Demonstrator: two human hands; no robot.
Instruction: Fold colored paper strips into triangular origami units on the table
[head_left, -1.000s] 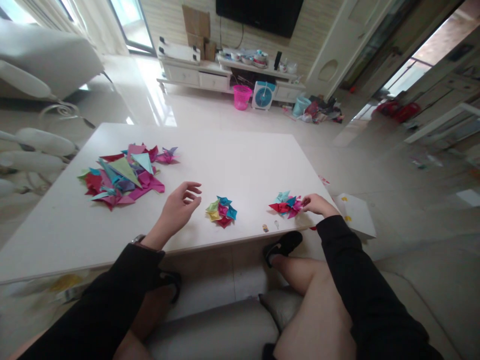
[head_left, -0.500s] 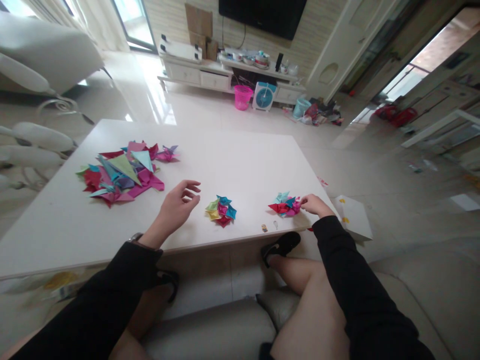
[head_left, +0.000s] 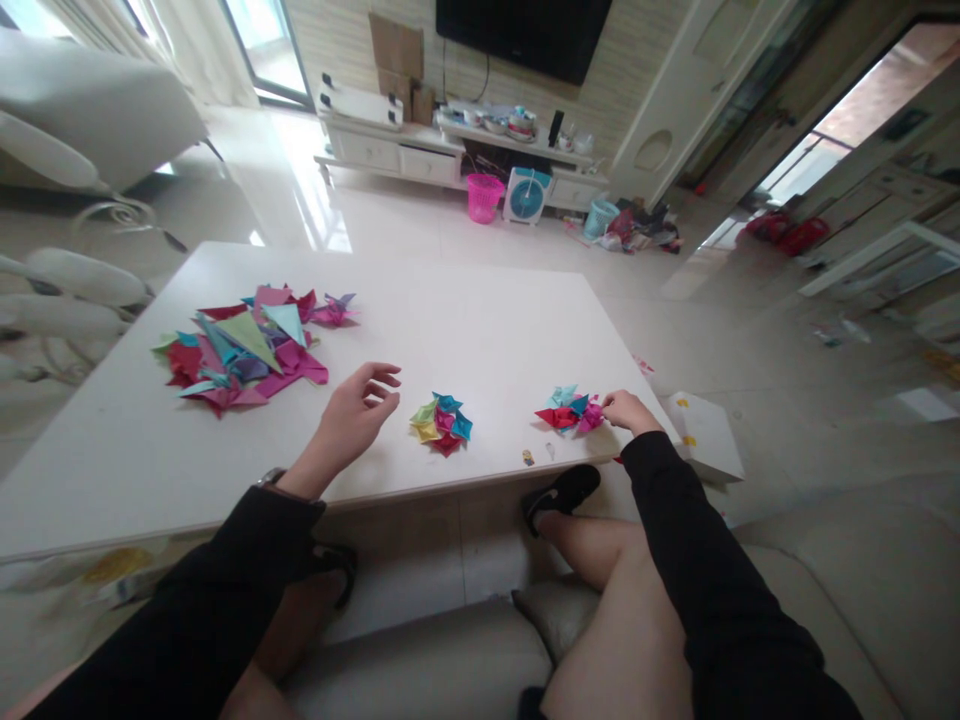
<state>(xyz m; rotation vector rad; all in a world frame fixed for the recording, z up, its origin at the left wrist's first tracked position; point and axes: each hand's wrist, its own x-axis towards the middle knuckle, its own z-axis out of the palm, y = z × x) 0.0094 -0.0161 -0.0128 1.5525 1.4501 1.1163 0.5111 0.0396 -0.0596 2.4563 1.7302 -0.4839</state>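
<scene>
My left hand (head_left: pixel 358 408) hovers over the table, empty, its fingers loosely curled and apart. Just right of it lies a round cluster of folded paper pieces (head_left: pixel 442 424) in blue, red, yellow, green and pink. My right hand (head_left: pixel 628 411) is at the table's right side, with fingertips pinched on a magenta origami piece (head_left: pixel 590 416). That piece sits at the edge of a small group of origami pieces (head_left: pixel 559 415) in red, blue and pale aqua. Farther left spreads a big pile of colourful origami (head_left: pixel 244 345), some shaped like cranes.
Everything rests on a white table (head_left: pixel 450 310). Two small stickers (head_left: pixel 528 457) lie by its near edge. A white box (head_left: pixel 705 435) stands on the floor to the right. Beyond the table are a pink basket (head_left: pixel 485 197), a blue fan (head_left: pixel 526 195) and a TV cabinet (head_left: pixel 371 152).
Both hands stay almost in place. The magenta piece at my right fingertips has shifted very slightly; the view has tilted a little.
</scene>
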